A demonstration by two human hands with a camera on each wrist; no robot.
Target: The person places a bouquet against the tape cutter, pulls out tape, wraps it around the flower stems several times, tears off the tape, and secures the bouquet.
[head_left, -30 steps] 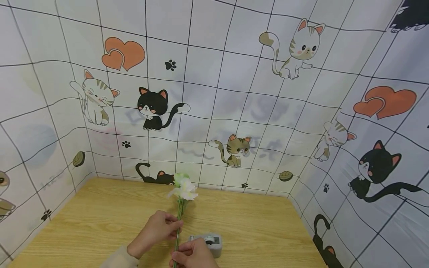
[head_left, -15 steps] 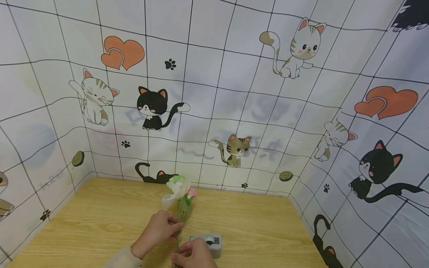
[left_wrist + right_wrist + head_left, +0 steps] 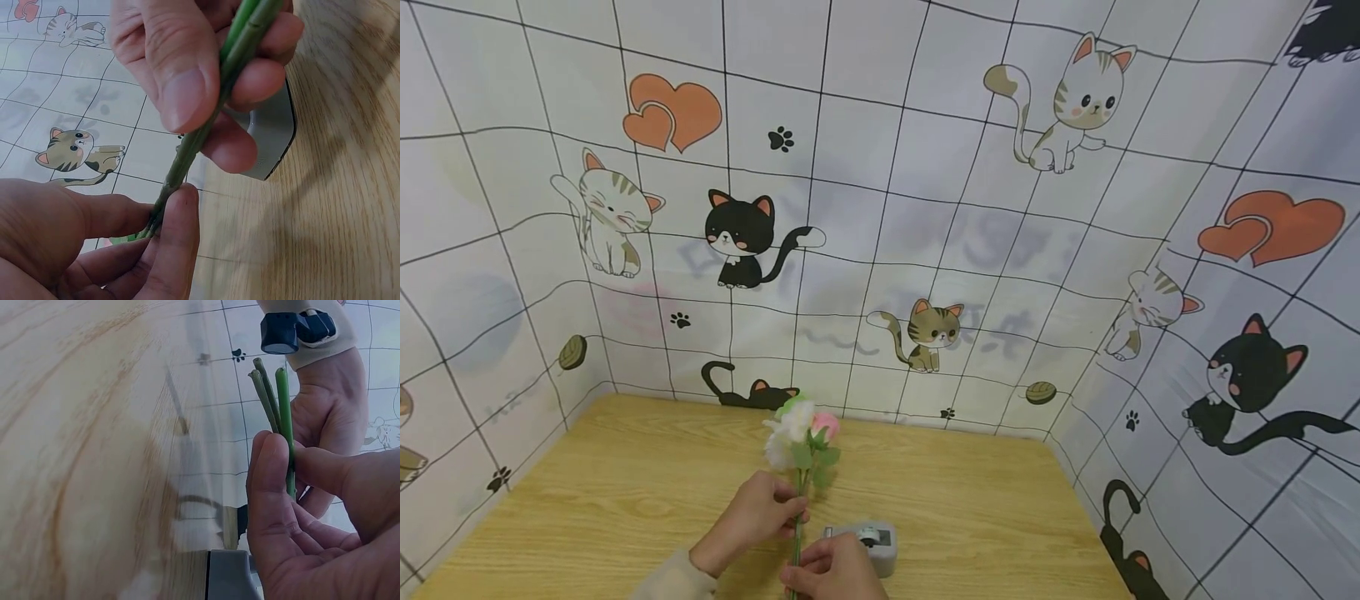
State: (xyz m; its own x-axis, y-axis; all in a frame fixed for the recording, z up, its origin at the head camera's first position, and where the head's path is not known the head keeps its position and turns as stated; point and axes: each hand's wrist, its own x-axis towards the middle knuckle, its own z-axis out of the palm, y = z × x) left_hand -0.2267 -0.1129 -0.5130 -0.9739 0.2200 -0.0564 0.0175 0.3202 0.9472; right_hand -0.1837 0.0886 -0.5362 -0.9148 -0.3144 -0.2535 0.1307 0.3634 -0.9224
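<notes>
A small bunch of artificial flowers stands nearly upright in both hands, with a white flower [image 3: 792, 429] and a pink flower [image 3: 825, 426] over green leaves [image 3: 820, 458]. My left hand [image 3: 760, 507] pinches the green stems [image 3: 181, 156] just below the leaves, between thumb and fingers. Lower down, my right hand [image 3: 838, 571] grips the same stems, thumb against fingers. Several cut stem ends [image 3: 281, 372] stick out past the right hand in the right wrist view. Behind the right hand sits a grey tape dispenser [image 3: 885, 546], partly covered by it.
The wood-grain table [image 3: 962, 492] meets a cloth wall [image 3: 865, 225] printed with cats, hearts and grid lines at the back and sides. A dark wrist camera [image 3: 281, 332] is strapped over the left sleeve.
The flower heads have turned: the pink flower, hidden a second ago, now shows to the right of the white one, which shifted slightly left. Both hands stay in nearly the same place.
</notes>
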